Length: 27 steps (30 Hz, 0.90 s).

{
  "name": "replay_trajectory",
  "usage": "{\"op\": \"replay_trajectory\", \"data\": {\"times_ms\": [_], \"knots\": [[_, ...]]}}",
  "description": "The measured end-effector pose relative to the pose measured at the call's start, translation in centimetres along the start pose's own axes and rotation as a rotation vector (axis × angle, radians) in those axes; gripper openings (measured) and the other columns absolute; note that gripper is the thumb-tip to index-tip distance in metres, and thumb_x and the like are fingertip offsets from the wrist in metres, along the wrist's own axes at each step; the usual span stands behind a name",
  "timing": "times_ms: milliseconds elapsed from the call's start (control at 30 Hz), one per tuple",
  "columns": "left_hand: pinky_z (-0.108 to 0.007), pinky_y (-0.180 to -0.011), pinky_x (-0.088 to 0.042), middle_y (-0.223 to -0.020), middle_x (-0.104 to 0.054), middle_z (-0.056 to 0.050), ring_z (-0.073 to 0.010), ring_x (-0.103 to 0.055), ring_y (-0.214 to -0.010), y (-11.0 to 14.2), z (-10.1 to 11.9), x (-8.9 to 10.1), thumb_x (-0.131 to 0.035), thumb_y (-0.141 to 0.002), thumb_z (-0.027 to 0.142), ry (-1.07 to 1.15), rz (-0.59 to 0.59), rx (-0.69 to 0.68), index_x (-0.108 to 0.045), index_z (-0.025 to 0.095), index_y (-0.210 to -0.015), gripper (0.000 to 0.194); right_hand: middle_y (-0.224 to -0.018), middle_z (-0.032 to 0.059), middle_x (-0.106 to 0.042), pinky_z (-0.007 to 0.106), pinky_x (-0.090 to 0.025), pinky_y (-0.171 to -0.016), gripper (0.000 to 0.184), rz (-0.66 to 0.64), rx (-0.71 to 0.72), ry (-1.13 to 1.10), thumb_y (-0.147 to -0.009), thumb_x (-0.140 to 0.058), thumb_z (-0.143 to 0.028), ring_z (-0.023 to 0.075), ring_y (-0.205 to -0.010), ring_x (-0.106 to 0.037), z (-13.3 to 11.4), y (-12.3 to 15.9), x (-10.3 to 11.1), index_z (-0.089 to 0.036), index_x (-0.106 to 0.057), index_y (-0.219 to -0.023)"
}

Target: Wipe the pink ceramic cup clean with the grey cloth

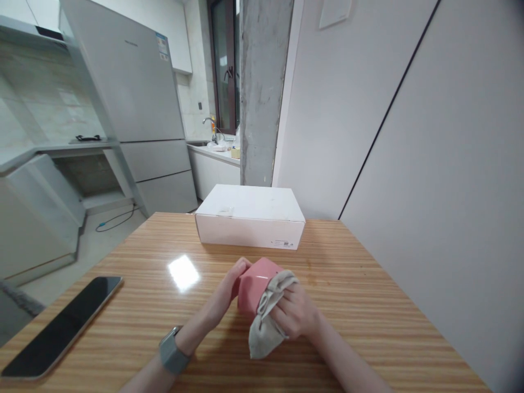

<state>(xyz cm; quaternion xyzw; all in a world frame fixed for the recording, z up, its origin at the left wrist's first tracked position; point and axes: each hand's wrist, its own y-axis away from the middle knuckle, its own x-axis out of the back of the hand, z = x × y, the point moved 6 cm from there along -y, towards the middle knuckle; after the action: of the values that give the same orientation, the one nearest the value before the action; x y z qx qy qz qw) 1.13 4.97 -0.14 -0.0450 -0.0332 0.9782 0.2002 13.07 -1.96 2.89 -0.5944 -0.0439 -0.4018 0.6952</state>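
Note:
A glossy pink object (254, 284) with angular sides, perhaps a small container, is held over the wooden table in front of me. My left hand (229, 285) grips its left and far side, the fingers partly hidden behind it. My right hand (295, 311) is closed on a grey-beige cloth (267, 330), which bunches against the right side of the pink object. One end of the cloth hangs down toward the tabletop. The underside of the pink object is out of sight.
A white box (249, 232) with a small printed label stands toward the table's far edge. On the left lies a large black-screened phone or tablet (65, 327). The wooden table (356, 305) runs close to a white wall panel (434, 180) on the right.

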Motion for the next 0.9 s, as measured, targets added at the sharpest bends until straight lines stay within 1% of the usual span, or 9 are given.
{"op": "replay_trajectory", "data": {"times_ms": [133,267,400,500,567,667,733,800,900], "knots": [[-0.035,-0.094,-0.040,-0.101,-0.069,-0.006,-0.0249,-0.058,-0.099,0.3,1.1,-0.5,-0.047,-0.085,0.051,-0.151,-0.059,-0.027,-0.066,0.017,-0.102,0.042,-0.056,0.0042,-0.058,0.031,-0.044,-0.063,0.035,-0.006,0.080,-0.013,-0.089,-0.033,-0.013,0.0147,-0.051,-0.051,-0.5,-0.1,-0.6,-0.014,-0.062,-0.070],[-0.036,-0.100,-0.036,-0.111,-0.067,-0.006,-0.0244,-0.057,-0.103,0.6,1.8,-1.0,-0.044,-0.088,0.050,-0.159,-0.101,-0.040,-0.064,0.017,-0.112,0.045,-0.057,0.0049,-0.061,0.033,-0.046,-0.067,0.036,0.028,-0.045,-0.033,-0.092,-0.032,-0.021,0.0171,-0.057,-0.056,0.7,0.3,-0.1,-0.015,-0.062,-0.072],[-0.034,-0.109,-0.027,-0.133,-0.054,-0.006,-0.0232,-0.043,-0.126,1.1,1.2,-1.3,-0.045,-0.090,0.047,-0.115,-0.183,-0.006,-0.051,0.021,-0.129,0.047,-0.069,0.0082,-0.067,0.036,-0.046,-0.068,0.037,0.061,-0.207,-0.027,-0.094,-0.031,-0.033,0.0205,-0.067,-0.061,2.0,0.8,0.9,-0.014,-0.063,-0.091],[-0.034,-0.110,-0.026,-0.138,-0.049,-0.005,-0.0226,-0.036,-0.131,1.3,0.7,-1.4,-0.052,-0.087,0.043,-0.016,-0.245,0.000,-0.044,0.024,-0.134,0.051,-0.073,0.0093,-0.067,0.037,-0.045,-0.068,0.038,0.103,-0.261,-0.023,-0.093,-0.032,-0.035,0.0222,-0.069,-0.062,2.4,1.2,1.4,-0.013,-0.061,-0.103],[-0.035,-0.104,-0.034,-0.131,-0.054,-0.006,-0.0245,-0.044,-0.124,1.1,0.4,-1.4,-0.055,-0.084,0.043,0.051,-0.239,-0.005,-0.046,0.023,-0.132,0.052,-0.073,0.0095,-0.067,0.037,-0.045,-0.068,0.035,0.100,-0.232,-0.017,-0.092,-0.034,-0.031,0.0225,-0.070,-0.062,2.2,1.1,1.4,-0.012,-0.061,-0.104],[-0.036,-0.091,-0.044,-0.113,-0.064,-0.008,-0.0251,-0.057,-0.106,0.5,0.2,-1.2,-0.045,-0.086,0.052,0.065,-0.161,0.019,-0.056,0.019,-0.119,0.048,-0.069,0.0087,-0.067,0.035,-0.045,-0.067,0.029,0.026,-0.118,-0.006,-0.090,-0.037,-0.021,0.0210,-0.068,-0.061,1.4,0.7,0.8,-0.012,-0.063,-0.098],[-0.035,-0.089,-0.044,-0.108,-0.066,-0.008,-0.0244,-0.058,-0.102,0.2,0.4,-1.1,-0.039,-0.088,0.055,0.030,-0.120,0.028,-0.061,0.018,-0.112,0.050,-0.067,0.0077,-0.066,0.034,-0.045,-0.067,0.027,-0.022,-0.009,0.003,-0.089,-0.038,-0.015,0.0189,-0.065,-0.060,0.6,0.5,0.2,-0.013,-0.065,-0.091],[-0.034,-0.092,-0.043,-0.111,-0.066,-0.007,-0.0246,-0.056,-0.106,0.2,0.9,-1.3,-0.042,-0.087,0.055,-0.005,-0.111,0.019,-0.063,0.018,-0.110,0.048,-0.064,0.0063,-0.065,0.032,-0.045,-0.064,0.026,-0.029,0.070,0.007,-0.088,-0.039,-0.012,0.0165,-0.059,-0.058,-0.1,0.4,-0.2,-0.014,-0.065,-0.083],[-0.034,-0.098,-0.039,-0.116,-0.065,-0.006,-0.0250,-0.054,-0.110,0.5,1.7,-1.4,-0.047,-0.085,0.052,-0.049,-0.123,-0.004,-0.065,0.018,-0.109,0.046,-0.061,0.0052,-0.063,0.031,-0.045,-0.062,0.028,-0.013,0.054,-0.009,-0.088,-0.037,-0.014,0.0158,-0.056,-0.057,-0.1,0.4,-0.2,-0.014,-0.064,-0.079]]}}
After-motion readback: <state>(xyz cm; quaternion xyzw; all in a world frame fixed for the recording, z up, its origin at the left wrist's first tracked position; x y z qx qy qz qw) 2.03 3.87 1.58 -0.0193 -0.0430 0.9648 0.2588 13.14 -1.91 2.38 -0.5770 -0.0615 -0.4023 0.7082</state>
